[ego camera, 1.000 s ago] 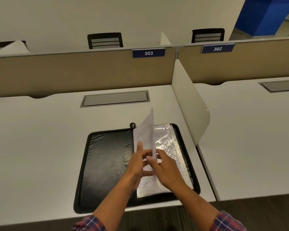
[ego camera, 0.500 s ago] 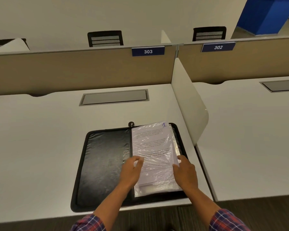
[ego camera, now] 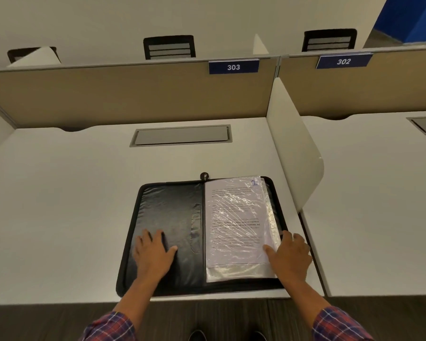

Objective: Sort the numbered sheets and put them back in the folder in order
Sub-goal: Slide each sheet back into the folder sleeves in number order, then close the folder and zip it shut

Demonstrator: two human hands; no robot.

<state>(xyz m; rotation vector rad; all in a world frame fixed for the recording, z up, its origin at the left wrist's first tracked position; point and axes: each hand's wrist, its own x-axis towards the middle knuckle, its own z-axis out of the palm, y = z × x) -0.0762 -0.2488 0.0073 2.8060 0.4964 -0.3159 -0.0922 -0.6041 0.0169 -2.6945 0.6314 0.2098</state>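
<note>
Folder open, sheets on its right half

Through the head camera we see the black folder on the white tabletop. Our left hand rests flat, fingers spread, on the left cover. Our right hand, fingers straight, touches the sleeved stack's right edge; the top sheet reads 1.

folder: black, lying open on the desk
sheets: in plastic sleeves on right half, top marked 1
left hand: flat on left flap
right hand: fingers at the sheets' right edge
</note>
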